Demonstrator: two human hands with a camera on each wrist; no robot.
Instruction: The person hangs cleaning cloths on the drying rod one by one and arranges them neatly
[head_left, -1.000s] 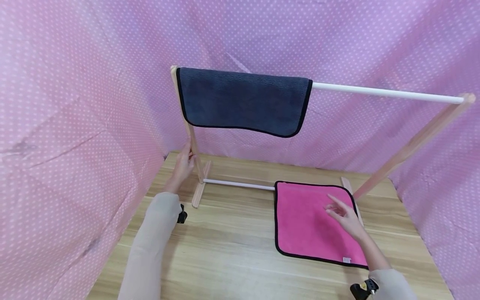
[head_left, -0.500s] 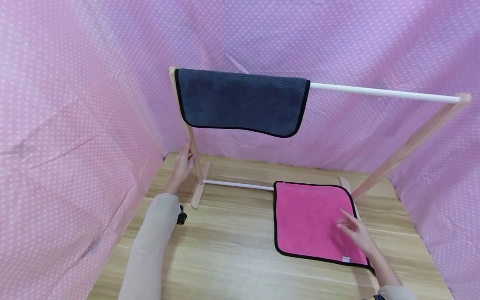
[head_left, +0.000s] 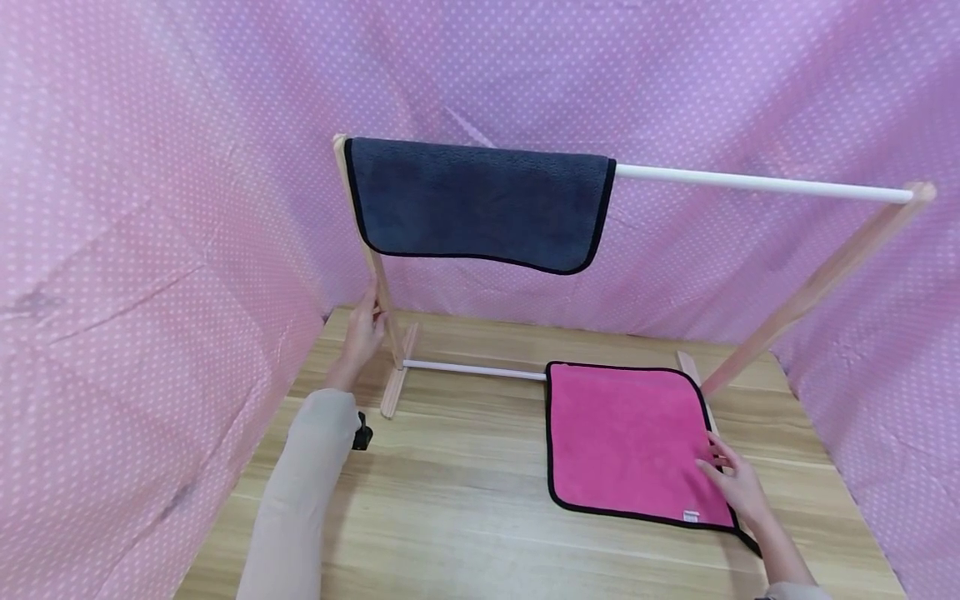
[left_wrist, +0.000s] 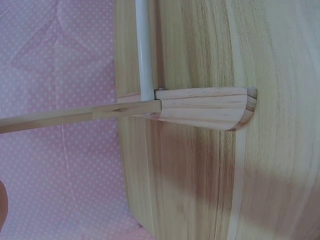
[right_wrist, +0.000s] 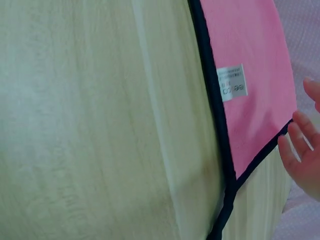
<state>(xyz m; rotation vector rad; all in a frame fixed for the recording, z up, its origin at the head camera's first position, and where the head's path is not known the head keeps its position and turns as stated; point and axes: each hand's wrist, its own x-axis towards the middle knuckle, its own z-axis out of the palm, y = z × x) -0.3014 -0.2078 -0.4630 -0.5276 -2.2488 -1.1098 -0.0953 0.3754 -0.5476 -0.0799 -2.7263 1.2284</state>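
On the left, my left hand [head_left: 363, 328] holds the wooden left post [head_left: 382, 287] of a drying rack, thumb in front and fingers partly hidden. In the left wrist view only a bit of that hand shows at the edge. A dark grey towel [head_left: 480, 204] with black trim hangs over the left part of the white top bar [head_left: 765, 182]. The pink towel [head_left: 626, 442] lies spread at the lower right, covering part of the white lower bar [head_left: 472, 368]. Over its right edge is my right hand [head_left: 741, 487], fingers apart and loosely bent; contact is unclear.
A wooden table [head_left: 450, 500] carries the rack. The rack's slanted right post [head_left: 817, 287] rises beyond the pink towel. Flat wooden feet [left_wrist: 205, 107] support the posts. Pink dotted fabric [head_left: 150, 250] surrounds the table. A black strap-like strip [head_left: 748, 543] extends from the pink towel's near right corner.
My right hand has moved from over the pink towel's middle right toward its right edge and nearer to me. My left hand stays at the post. Both towels look unmoved.
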